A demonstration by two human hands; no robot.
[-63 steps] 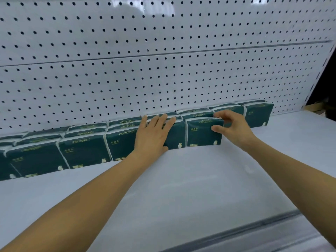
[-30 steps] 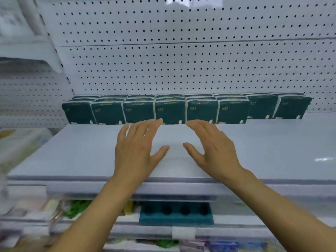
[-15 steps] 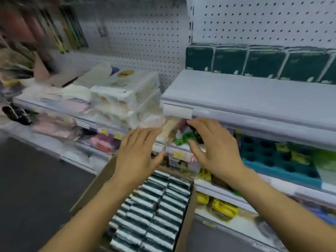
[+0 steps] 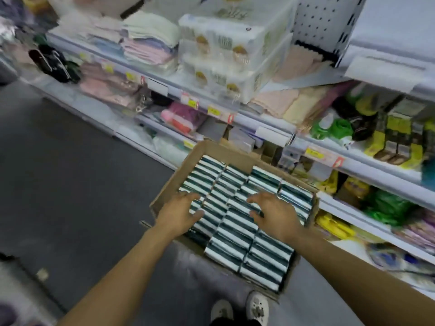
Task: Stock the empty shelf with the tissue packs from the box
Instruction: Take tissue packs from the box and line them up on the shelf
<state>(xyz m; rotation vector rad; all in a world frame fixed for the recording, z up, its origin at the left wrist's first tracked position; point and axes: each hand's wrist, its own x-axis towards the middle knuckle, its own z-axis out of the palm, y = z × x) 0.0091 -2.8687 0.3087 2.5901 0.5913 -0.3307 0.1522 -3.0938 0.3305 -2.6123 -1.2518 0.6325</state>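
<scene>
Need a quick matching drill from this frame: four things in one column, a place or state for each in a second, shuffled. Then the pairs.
Column 1
1. left hand
2. cardboard box
3. white bulk packs
4. shoes

Column 2
A. stacked two high on a store shelf
B. on the floor, filled with rows of tissue packs
C. open, fingers spread over the packs
D. at the bottom edge, beside the box's near corner

Pairs: 1-C, 2-B, 3-A, 4-D
</scene>
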